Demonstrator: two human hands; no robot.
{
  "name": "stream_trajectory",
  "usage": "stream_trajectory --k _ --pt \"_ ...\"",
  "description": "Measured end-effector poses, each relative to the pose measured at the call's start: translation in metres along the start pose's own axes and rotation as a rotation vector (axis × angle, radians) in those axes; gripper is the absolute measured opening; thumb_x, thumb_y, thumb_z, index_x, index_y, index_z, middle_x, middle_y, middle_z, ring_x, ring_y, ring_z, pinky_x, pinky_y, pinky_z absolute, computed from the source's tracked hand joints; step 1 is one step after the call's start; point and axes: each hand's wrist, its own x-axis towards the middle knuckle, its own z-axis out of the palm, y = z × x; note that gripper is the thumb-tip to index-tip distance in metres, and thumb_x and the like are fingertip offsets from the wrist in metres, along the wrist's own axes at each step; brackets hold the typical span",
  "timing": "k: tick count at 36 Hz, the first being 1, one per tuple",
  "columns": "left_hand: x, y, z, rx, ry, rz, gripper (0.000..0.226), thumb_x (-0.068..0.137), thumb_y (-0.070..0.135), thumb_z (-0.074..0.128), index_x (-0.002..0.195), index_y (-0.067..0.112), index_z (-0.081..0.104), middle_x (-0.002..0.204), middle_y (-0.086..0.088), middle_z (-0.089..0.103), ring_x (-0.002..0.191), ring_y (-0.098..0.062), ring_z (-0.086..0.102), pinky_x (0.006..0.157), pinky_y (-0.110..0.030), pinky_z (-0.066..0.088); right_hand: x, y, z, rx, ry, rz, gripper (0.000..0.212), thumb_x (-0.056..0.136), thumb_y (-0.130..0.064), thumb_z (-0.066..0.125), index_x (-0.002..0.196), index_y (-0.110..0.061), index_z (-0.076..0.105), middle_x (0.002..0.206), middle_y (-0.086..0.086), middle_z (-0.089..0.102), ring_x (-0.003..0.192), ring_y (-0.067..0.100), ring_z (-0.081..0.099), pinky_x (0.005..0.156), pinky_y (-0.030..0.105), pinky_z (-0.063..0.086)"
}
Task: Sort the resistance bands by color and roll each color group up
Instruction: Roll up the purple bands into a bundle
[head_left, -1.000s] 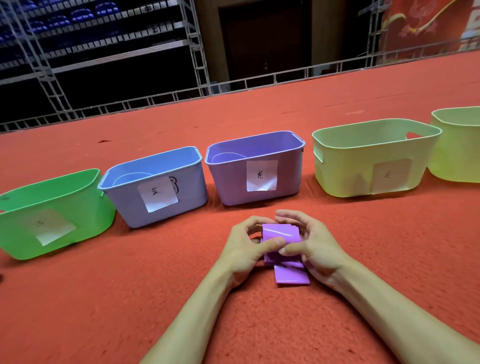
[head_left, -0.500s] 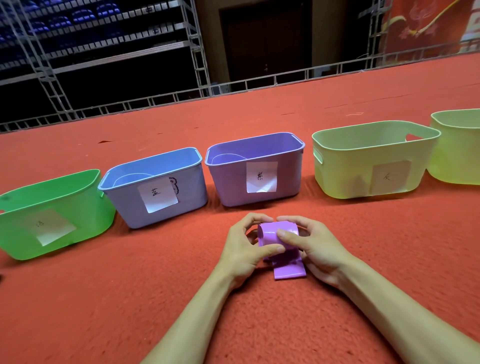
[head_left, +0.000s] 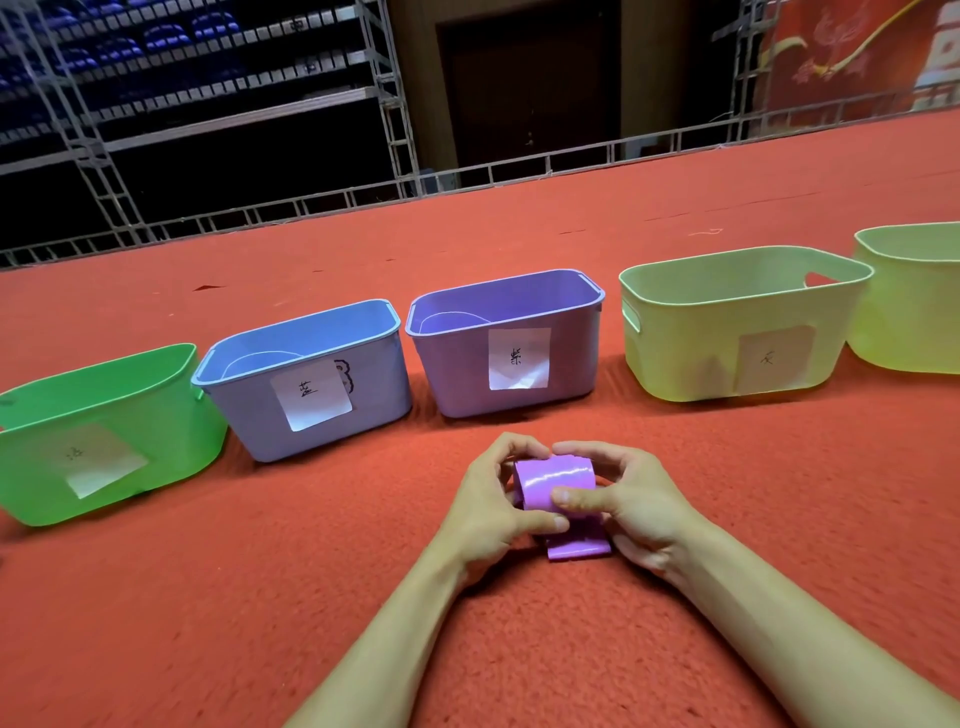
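Step was rolling purple bands (head_left: 556, 480) just before purple bin (head_left: 504, 358) | left hand (head_left: 493, 512), right hand (head_left: 634, 499) both pinched them | next likely: wind in loose tail.

**Count of what is in view**

Beyond the fingers stand five bins: one green bin (head_left: 171, 415), one blue bin (head_left: 374, 400), one purple bin (head_left: 452, 374), one pale green bin (head_left: 675, 353), one yellow-green bin (head_left: 909, 312). Four paper labels (head_left: 311, 395) show. Two hands, left hand (head_left: 493, 514) and right hand (head_left: 649, 509), hold one purple band roll (head_left: 558, 480) between their fingers.
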Motion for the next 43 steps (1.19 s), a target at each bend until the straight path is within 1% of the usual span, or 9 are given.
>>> stream_trajectory --k 3,8,14,17,23,27,31,38,43 --pt "-0.001 0.0017 0.0004 0.018 -0.011 -0.028 0.062 0.048 0.001 0.083 0.097 0.03 0.06 0.105 -0.01 0.061 0.085 -0.019 0.061 0.073 -0.053 0.055 0.0002 -0.0003 -0.0005 0.028 -0.003 0.004 0.047 0.063 0.029 0.065 0.101 0.002 0.066 0.082 0.01 0.071 0.067 0.022 0.068 0.055 0.031 0.057" --pt "-0.0022 0.0055 0.0006 0.041 -0.036 -0.051 0.066 0.05 0.006 0.083 0.106 0.031 0.058 0.117 -0.008 0.061 0.09 -0.021 0.062 0.074 -0.058 0.054 0.0008 -0.0003 -0.0009 0.043 -0.011 -0.011 0.047 0.06 0.031 0.064 0.097 0.002 0.066 0.081 0.011 0.07 0.064 0.02 0.067 0.054 0.031 0.057" --pt "-0.0025 0.0072 -0.0014 0.032 -0.067 -0.054 0.067 0.06 -0.002 0.077 0.119 0.015 0.052 0.117 -0.012 0.061 0.095 -0.013 0.064 0.078 -0.029 0.054 0.0013 0.0011 -0.0015 0.033 0.0 -0.032 0.05 0.057 0.033 0.064 0.097 0.002 0.066 0.086 0.012 0.069 0.063 0.02 0.066 0.053 0.03 0.056" --pt "-0.0019 0.0063 -0.0018 0.029 -0.065 -0.064 0.067 0.06 -0.003 0.077 0.12 0.013 0.052 0.118 -0.01 0.061 0.098 -0.013 0.065 0.08 -0.028 0.053 0.0005 0.0003 -0.0008 0.04 -0.004 -0.021 0.051 0.057 0.033 0.063 0.097 0.003 0.065 0.084 0.01 0.069 0.061 0.022 0.065 0.052 0.033 0.057" --pt "-0.0027 0.008 -0.0012 0.022 -0.086 -0.078 0.058 0.069 -0.015 0.075 0.117 0.006 0.052 0.107 -0.003 0.066 0.091 -0.011 0.067 0.074 -0.024 0.053 0.0004 -0.002 -0.0034 0.088 -0.02 0.017 0.052 0.058 0.035 0.059 0.094 -0.002 0.066 0.077 0.011 0.067 0.063 0.031 0.062 0.055 0.059 0.054" --pt "-0.003 0.0097 -0.0011 0.037 -0.075 -0.073 0.056 0.069 -0.013 0.077 0.116 0.007 0.054 0.106 -0.001 0.068 0.091 -0.013 0.068 0.073 -0.027 0.055 -0.0006 -0.0028 -0.0027 0.111 -0.017 0.036 0.052 0.059 0.036 0.056 0.094 -0.002 0.065 0.072 0.011 0.067 0.056 0.026 0.064 0.046 0.047 0.056" --pt "-0.0033 0.0097 -0.0021 0.062 -0.033 -0.052 0.052 0.068 -0.01 0.079 0.111 0.01 0.057 0.103 -0.002 0.069 0.085 -0.012 0.068 0.067 -0.03 0.056 0.001 -0.0014 -0.0031 0.099 -0.01 0.025 0.054 0.059 0.036 0.057 0.095 -0.003 0.066 0.08 0.013 0.067 0.059 0.02 0.064 0.049 0.032 0.056" --pt "-0.0024 0.0076 -0.003 0.107 0.043 0.004 0.054 0.058 -0.002 0.085 0.106 0.013 0.063 0.105 -0.004 0.07 0.086 -0.017 0.069 0.079 -0.032 0.057 0.0038 0.0011 -0.0045 0.045 -0.047 0.007 0.068 0.053 0.032 0.065 0.107 -0.009 0.067 0.107 0.015 0.065 0.07 0.019 0.067 0.053 0.031 0.056" --pt "-0.0006 0.0065 -0.0049 0.123 0.088 0.04 0.059 0.054 -0.01 0.084 0.103 0.015 0.064 0.105 -0.003 0.069 0.09 -0.017 0.067 0.078 -0.033 0.058 0.0044 -0.0012 -0.0046 0.14 -0.051 0.039 0.061 0.058 0.002 0.072 0.118 -0.004 0.063 0.114 0.02 0.065 0.081 0.026 0.068 0.061 0.037 0.058"
